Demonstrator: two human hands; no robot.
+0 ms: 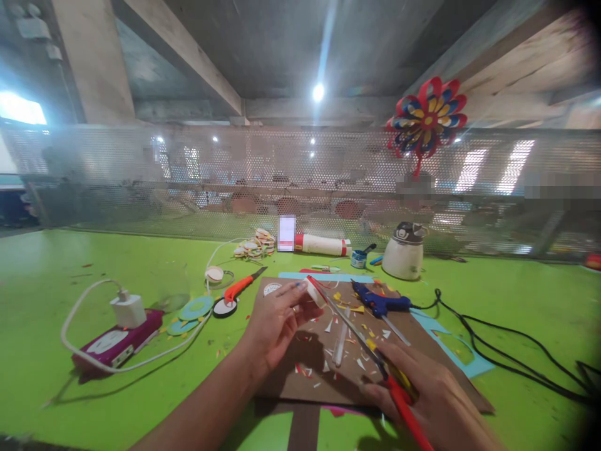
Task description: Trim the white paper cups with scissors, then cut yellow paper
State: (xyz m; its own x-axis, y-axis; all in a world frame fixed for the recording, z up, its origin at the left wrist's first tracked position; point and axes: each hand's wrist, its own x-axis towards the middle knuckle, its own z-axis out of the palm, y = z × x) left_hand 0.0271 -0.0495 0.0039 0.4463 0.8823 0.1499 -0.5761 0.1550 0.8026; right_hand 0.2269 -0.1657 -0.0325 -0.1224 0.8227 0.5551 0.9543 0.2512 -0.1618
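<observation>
Over the brown board [282, 376], my left hand [276, 319] pinches a small round white piece with a red edge [314, 292] between thumb and fingers. Scissors [351, 326] with red and yellow handles are in my right hand [429, 382], their blades pointing up and left, with the tips at the round piece. Whether the tips touch it I cannot tell. Small paper scraps [360, 363] and a clear stick [340, 344] lie on the board beneath. A blue glue gun [380, 300] rests on the board to the right.
At left, a purple power strip [123, 341] holds a white charger [128, 311]. An orange-handled utility knife [237, 287] lies nearby. Farther back stand a pile of round pieces [253, 245], a phone [286, 233], a red-white roll [323, 245] and a white jug [402, 260]. A black cord [504, 341] crosses the right side.
</observation>
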